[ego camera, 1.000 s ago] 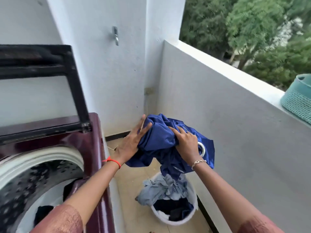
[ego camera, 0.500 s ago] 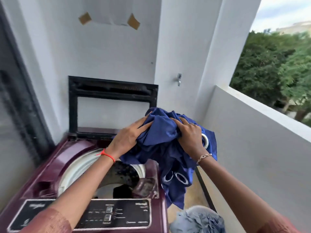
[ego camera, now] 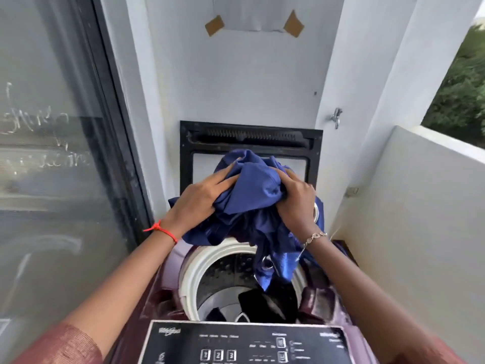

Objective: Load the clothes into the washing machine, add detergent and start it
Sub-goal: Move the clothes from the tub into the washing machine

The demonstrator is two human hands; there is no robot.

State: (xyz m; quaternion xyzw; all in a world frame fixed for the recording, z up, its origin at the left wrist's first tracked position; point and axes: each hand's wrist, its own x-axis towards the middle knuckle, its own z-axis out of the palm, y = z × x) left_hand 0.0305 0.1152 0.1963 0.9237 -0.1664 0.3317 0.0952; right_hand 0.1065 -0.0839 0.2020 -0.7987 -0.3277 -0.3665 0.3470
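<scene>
1. Maroon top-loading washing machine (ego camera: 168,290): at 6 o'clock of the view. Its black-framed lid (ego camera: 186,153) stands raised at the 12 o'clock side, and the white-rimmed perforated steel drum (ego camera: 191,271) is open.
2. Black control panel with white lettering (ego camera: 236,340): along the machine's 6 o'clock edge.
3. Royal-blue satin curtain with metal eyelet rings (ego camera: 252,193): bunched and held in the air over the drum's 12-to-2 o'clock rim. One tail with an eyelet hangs into the mouth at 2 o'clock.
4. Left hand (ego camera: 199,198): at 9 o'clock of the bundle, with its fingers close together and clamped on the curtain. There is a red thread band (ego camera: 162,231) on the wrist.
5. Right hand (ego camera: 296,203): at 3 o'clock of the bundle, with its fingers curled and their tips buried in the curtain folds. There is a thin chain bracelet (ego camera: 313,237) on the wrist.
6. Dark garments (ego camera: 262,303): in the drum bottom, towards 5 o'clock.
7. Dusty glass door (ego camera: 57,166): at 9 o'clock of the machine.
8. Metal wall tap (ego camera: 336,118): at 2 o'clock.
9. White parapet wall (ego camera: 420,219): at 3 o'clock.
</scene>
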